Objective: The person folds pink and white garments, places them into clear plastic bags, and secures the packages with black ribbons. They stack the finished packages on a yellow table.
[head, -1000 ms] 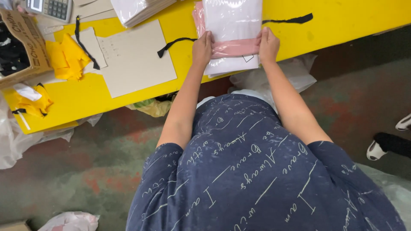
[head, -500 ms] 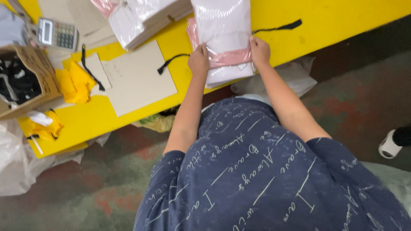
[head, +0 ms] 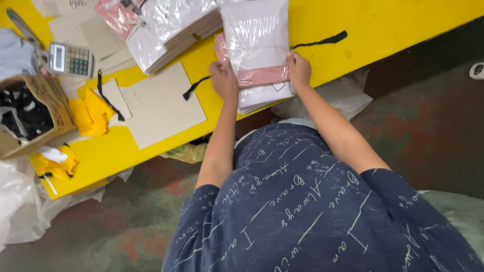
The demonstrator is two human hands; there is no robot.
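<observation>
- Yellow bench (head: 383, 30) runs diagonally above a mottled red-green floor (head: 126, 231).
- Clear-plastic-wrapped folded pink-and-white garment pack (head: 257, 45) lies at the bench's near edge, slightly overhanging it.
- Left hand (head: 224, 80): grip closed on the pack's left edge.
- Right hand (head: 299, 69): grip closed on the pack's right edge.
- Flat grey cardboard sheet (head: 161, 108) left of the pack, black fabric strip (head: 194, 86) between them.
- Grey desk calculator (head: 70, 59) and open brown cardboard box (head: 30, 118) far left.
</observation>
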